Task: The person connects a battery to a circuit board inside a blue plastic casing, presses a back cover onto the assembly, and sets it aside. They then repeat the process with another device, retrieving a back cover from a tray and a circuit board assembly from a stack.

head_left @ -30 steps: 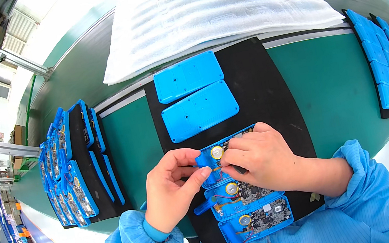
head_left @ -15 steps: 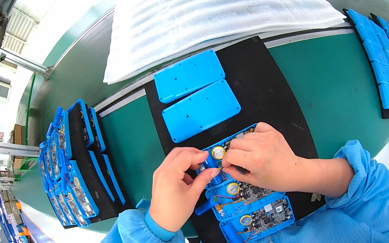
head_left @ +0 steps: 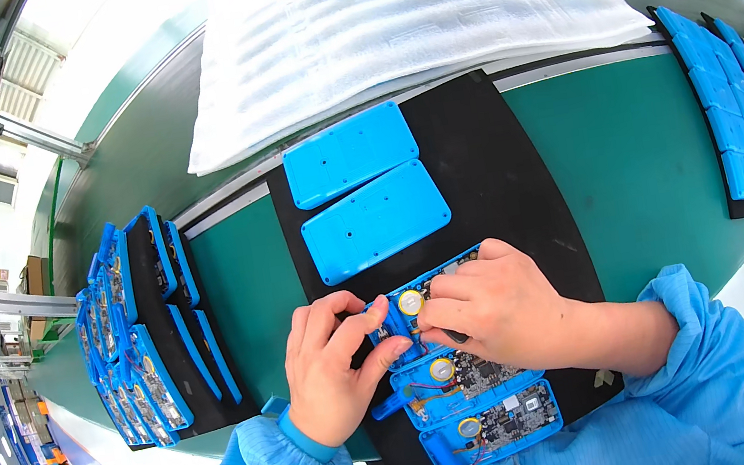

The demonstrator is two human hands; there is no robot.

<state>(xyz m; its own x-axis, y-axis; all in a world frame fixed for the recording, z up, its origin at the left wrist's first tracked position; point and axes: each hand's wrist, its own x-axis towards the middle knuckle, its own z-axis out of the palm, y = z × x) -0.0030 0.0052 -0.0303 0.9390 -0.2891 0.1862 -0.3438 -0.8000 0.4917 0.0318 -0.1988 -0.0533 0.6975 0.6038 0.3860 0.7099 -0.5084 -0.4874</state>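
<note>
Three blue plastic housings with circuit boards lie in a column before me. The nearest housing (head_left: 451,442) and the middle housing (head_left: 416,399) each show a yellow-rimmed coin cell and thin wires. My hands work over the far housing (head_left: 440,270), which has a coin cell (head_left: 410,303) between them. At its left end, my left hand (head_left: 329,364) grips the housing's edge between thumb and bent fingers. My right hand (head_left: 498,300) is closed over the board; a dark tip shows under its fingers, but what it belongs to is hidden.
Two blue covers (head_left: 375,222) lie beyond my hands on a black mat (head_left: 466,151). Stacked boards of wired housings (head_left: 154,381) stand at left. Blue covers on black sheets (head_left: 731,121) are at right. White foam wrap (head_left: 421,42) with blue parts lies at the back.
The whole view has shifted slightly. My left thumb and forefinger are a little farther apart at the far housing's left end. My right hand stays closed over the board.
</note>
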